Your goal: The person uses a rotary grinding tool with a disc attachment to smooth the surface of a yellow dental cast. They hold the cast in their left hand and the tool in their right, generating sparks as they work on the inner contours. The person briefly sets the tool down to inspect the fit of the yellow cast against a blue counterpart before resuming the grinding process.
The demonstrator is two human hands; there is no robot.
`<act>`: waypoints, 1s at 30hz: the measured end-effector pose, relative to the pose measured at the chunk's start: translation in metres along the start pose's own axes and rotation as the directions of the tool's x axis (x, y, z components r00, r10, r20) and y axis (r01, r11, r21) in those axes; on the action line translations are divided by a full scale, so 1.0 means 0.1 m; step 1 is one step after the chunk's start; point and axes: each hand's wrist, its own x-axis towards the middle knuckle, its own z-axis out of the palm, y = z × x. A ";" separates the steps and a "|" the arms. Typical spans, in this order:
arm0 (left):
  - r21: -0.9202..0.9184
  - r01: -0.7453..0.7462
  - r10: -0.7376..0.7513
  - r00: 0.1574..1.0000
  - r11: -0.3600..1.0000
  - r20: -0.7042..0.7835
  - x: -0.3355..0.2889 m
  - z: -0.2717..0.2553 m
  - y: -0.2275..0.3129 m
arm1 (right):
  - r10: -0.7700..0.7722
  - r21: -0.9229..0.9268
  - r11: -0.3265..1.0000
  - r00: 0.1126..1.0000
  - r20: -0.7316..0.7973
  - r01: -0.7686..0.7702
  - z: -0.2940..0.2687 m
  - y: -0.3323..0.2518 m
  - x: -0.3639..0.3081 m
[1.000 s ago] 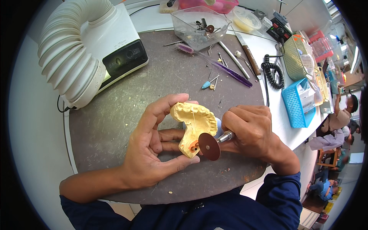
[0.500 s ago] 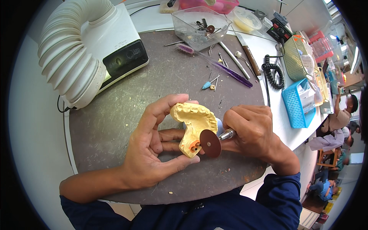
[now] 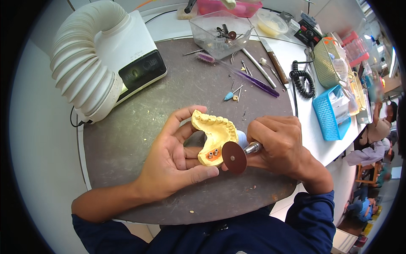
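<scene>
Centrally, a pale yellow plaster dental arch model (image 3: 215, 137) with an orange patch at one end lies cradled in the left hand (image 3: 173, 163), fingers and thumb curled around it above the round dark grey worktop (image 3: 139, 127). Touching its near end is a dark red cutting disc on a silver rotary handpiece (image 3: 235, 156), gripped tight in the right hand (image 3: 281, 146). Beyond sit a white ribbed extraction hose (image 3: 84, 59), a clear plastic bin (image 3: 220, 34) and a blue basket (image 3: 332, 112).
</scene>
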 end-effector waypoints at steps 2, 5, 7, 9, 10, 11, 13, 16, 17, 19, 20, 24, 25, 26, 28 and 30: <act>-0.047 0.020 -0.020 1.000 0.999 -0.007 0.01 0.00 0.00 | 0.006 -0.006 1.000 1.000 -0.005 -0.006 0.00 -0.01 0.00; -0.067 0.023 -0.023 1.000 0.997 0.000 0.01 -0.01 -0.02 | 0.006 0.001 1.000 0.999 -0.049 -0.006 0.02 -0.01 0.00; -0.080 0.034 -0.034 0.999 0.996 0.000 0.02 -0.02 -0.02 | 0.006 0.013 1.000 0.997 -0.076 -0.005 0.04 -0.01 -0.01; -0.081 0.034 -0.034 0.999 0.996 0.001 0.03 -0.02 -0.04 | 0.006 0.024 1.000 0.996 -0.084 -0.004 0.04 0.00 -0.01; -0.074 0.031 -0.031 1.000 0.997 0.002 0.03 -0.03 -0.05 | 0.015 0.020 1.000 0.998 -0.068 -0.014 0.02 0.00 -0.01; -0.068 0.024 -0.023 1.000 0.997 0.008 0.03 -0.04 -0.06 | 0.024 0.009 1.000 0.998 -0.052 -0.024 -0.03 0.00 0.00; -0.064 0.046 -0.046 0.999 0.997 -0.001 0.00 -0.02 -0.02 | 0.102 -0.005 0.995 0.992 -0.077 -0.103 -0.07 0.05 -0.01; 0.011 -0.040 0.040 0.999 0.999 -0.020 0.01 -0.05 -0.03 | 0.329 -0.028 0.941 0.931 -0.158 -0.338 -0.14 0.22 0.01; 0.045 -0.087 0.088 0.996 0.995 -0.024 0.02 -0.07 -0.04 | 0.404 -0.075 0.904 0.898 -0.174 -0.421 -0.20 0.28 0.03; 0.103 -0.137 0.141 0.989 0.985 -0.037 0.04 -0.11 -0.02 | 0.520 -0.128 0.828 0.834 -0.184 -0.545 -0.31 0.42 0.03; 0.136 -0.165 0.173 0.983 0.977 -0.054 0.03 -0.13 -0.01 | 0.558 -0.131 0.804 0.812 -0.171 -0.580 -0.33 0.51 0.01; 0.078 -0.217 0.222 0.973 0.973 -0.063 0.12 -0.13 0.05 | 0.392 -0.288 0.847 0.890 -0.232 -0.448 -0.27 0.90 -0.19; 0.083 -0.225 0.231 0.971 0.971 -0.059 0.13 -0.15 0.04 | 0.476 -0.256 0.823 0.862 -0.176 -0.507 -0.26 0.89 -0.18; 0.073 -0.213 0.218 0.974 0.974 -0.067 0.13 -0.17 0.05 | 0.492 -0.218 0.829 0.856 -0.157 -0.516 -0.25 0.87 -0.15; 0.047 -0.192 0.195 0.977 0.980 -0.081 0.14 -0.21 0.08 | 0.517 -0.146 0.835 0.848 -0.115 -0.530 -0.24 0.81 -0.10; 0.038 -0.201 0.204 0.974 0.979 -0.101 0.14 -0.22 0.08 | 0.521 -0.139 0.836 0.847 -0.106 -0.531 -0.22 0.74 -0.06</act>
